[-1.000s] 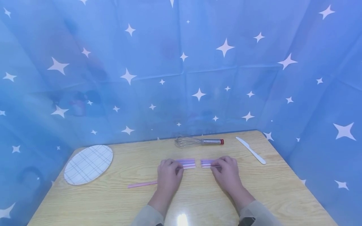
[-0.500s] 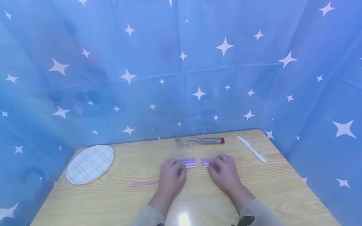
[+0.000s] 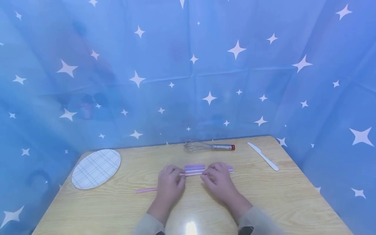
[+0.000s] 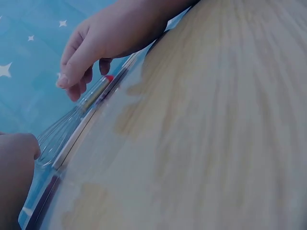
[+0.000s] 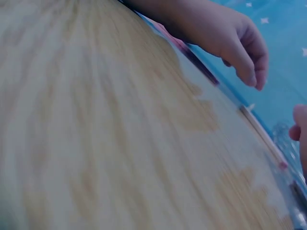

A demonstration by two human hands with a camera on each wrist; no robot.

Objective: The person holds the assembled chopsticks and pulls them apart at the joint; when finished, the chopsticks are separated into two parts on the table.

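Note:
Slim purple, pink and white sticks (image 3: 195, 167) lie side by side on the table in the head view, like straws or pencils. My left hand (image 3: 171, 183) is at their left end, its fingertips right by the nearest white one. My right hand (image 3: 218, 179) hovers at their right part, fingers loosely bent, covering the gap to a second group of sticks (image 3: 231, 169). In the left wrist view, the right hand (image 4: 103, 38) has nothing between its fingers. The right wrist view shows the left hand (image 5: 230, 36) also with nothing visible in it. A lone pink stick (image 3: 146, 190) runs behind the left hand.
A wire whisk (image 3: 210, 147) with a red-tipped handle lies behind the sticks. At the right back is a white knife (image 3: 262, 156), and at the left a checked oval plate (image 3: 96, 169). A blue star-patterned cloth (image 3: 164, 98) hangs along the table's edges.
Both hands have shifted left, the right one further, and it now covers the gap between the two stick groups. More of the left group shows. The head view has shifted slightly.

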